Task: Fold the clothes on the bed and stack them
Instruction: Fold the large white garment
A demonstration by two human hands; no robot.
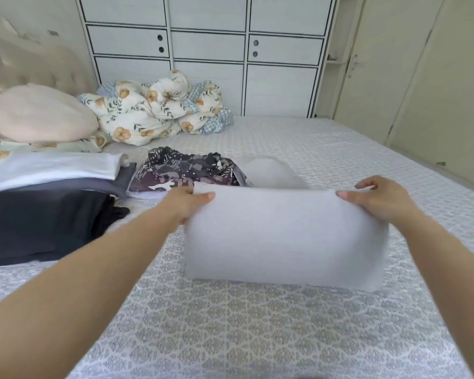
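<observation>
A pale grey-white garment [282,236] lies part-folded in the middle of the bed [230,337], its far edge lifted and blurred. My left hand [188,201] pinches that edge at its left corner. My right hand [381,199] grips the right corner, fingers curled over the cloth. Behind it sits a crumpled black-and-white patterned garment [186,170]. At the left stand folded pieces: a white one [55,168] on top of a grey one [74,186], with a dark navy one [41,225] in front.
A beige round cushion [39,113] and a bundled floral quilt [159,108] lie at the head of the bed. White cabinets [208,50] stand behind the bed. A cream door [389,64] is at the right.
</observation>
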